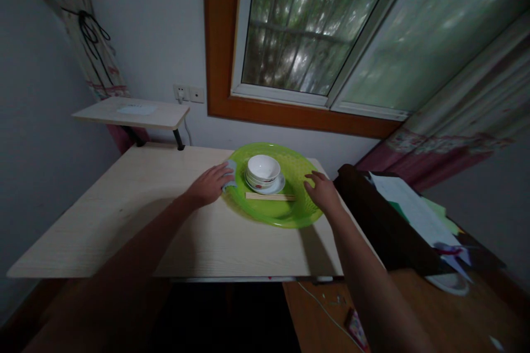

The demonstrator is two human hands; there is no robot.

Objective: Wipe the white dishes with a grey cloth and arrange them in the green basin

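A round, bright green plastic tray (265, 217) lies on the desk. On it stand several nested white bowls (264, 167) over a small white plate (278, 185). In front of the plate lies a bundle of light wooden chopsticks (269, 197). At the tray's left rim, my left hand (210, 183) has its fingers on a grey-blue cloth (229, 175), gripping it. Above the right part of the tray is my right hand (323, 192), fingers apart and with nothing in them; whether it touches the rim is hard to tell.
The pale wooden desk (136, 187) carries a raised shelf (165, 115) with a paper at the back left. A window (306, 27) is in the wall behind. Right of the desk, papers (409, 204) lie on a dark brown surface (372, 215).
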